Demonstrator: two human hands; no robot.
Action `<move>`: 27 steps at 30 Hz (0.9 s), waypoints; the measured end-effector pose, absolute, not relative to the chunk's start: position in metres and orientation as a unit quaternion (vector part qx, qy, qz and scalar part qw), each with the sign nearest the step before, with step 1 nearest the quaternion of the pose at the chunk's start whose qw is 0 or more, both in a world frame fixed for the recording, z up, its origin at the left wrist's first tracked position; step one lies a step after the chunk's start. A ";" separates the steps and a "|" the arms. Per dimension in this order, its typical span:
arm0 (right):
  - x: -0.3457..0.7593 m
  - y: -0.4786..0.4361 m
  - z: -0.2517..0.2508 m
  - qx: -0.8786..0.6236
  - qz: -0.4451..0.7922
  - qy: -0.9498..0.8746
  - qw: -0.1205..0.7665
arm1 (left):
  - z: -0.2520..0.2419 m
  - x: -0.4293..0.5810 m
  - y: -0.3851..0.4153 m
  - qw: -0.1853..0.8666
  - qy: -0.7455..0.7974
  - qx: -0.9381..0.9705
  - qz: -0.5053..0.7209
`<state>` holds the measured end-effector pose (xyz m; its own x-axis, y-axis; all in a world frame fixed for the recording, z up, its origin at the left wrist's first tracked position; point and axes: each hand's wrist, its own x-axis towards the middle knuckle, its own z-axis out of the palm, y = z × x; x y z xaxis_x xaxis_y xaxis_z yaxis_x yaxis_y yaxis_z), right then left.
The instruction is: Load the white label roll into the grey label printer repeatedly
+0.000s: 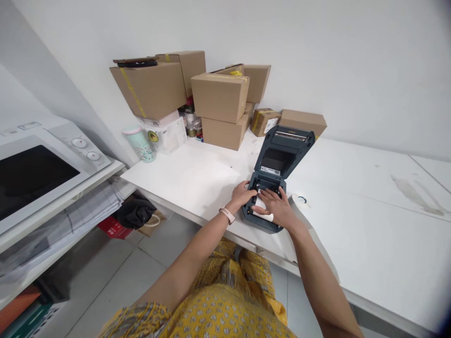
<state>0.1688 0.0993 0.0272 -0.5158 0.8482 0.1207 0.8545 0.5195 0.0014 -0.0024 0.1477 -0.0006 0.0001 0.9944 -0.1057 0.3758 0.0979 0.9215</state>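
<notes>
A dark label printer [262,224] sits near the table's front edge with its lid [286,149] raised. Inside its bay lies a white paper roll [260,203], partly covered by my hands. My left hand [243,193] is at the printer's left side, its thumb reaching into the bay and its fingers on the outer edge. Over the roll my right hand [276,206] lies with fingers stretched out and apart, touching the paper. To the right of the printer is another white roll [300,201] with a strip of backing paper trailing off the front edge.
Cardboard boxes [220,98] are stacked against the wall at the back. A mint-green tumbler [140,144] stands by a white box [169,136] at the back left. On a shelf to the left is a white microwave [84,155]. The table's front edge [197,217] runs just before me.
</notes>
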 end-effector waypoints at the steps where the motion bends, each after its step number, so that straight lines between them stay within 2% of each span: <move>1: 0.169 0.100 0.026 -0.488 -0.031 -0.870 0.056 | -0.001 -0.002 0.148 0.426 0.608 0.564 0.362; 8: 0.171 0.096 0.024 -0.481 -0.050 -0.873 0.061 | -0.001 -0.002 0.149 0.419 0.614 0.564 0.359; 18: 0.152 0.036 0.015 -0.478 -0.146 -0.851 0.163 | 0.002 -0.002 0.145 0.421 0.609 0.568 0.359; 27: 0.142 0.015 0.003 -0.508 -0.132 -0.829 0.191 | 0.004 -0.002 0.145 0.427 0.612 0.562 0.357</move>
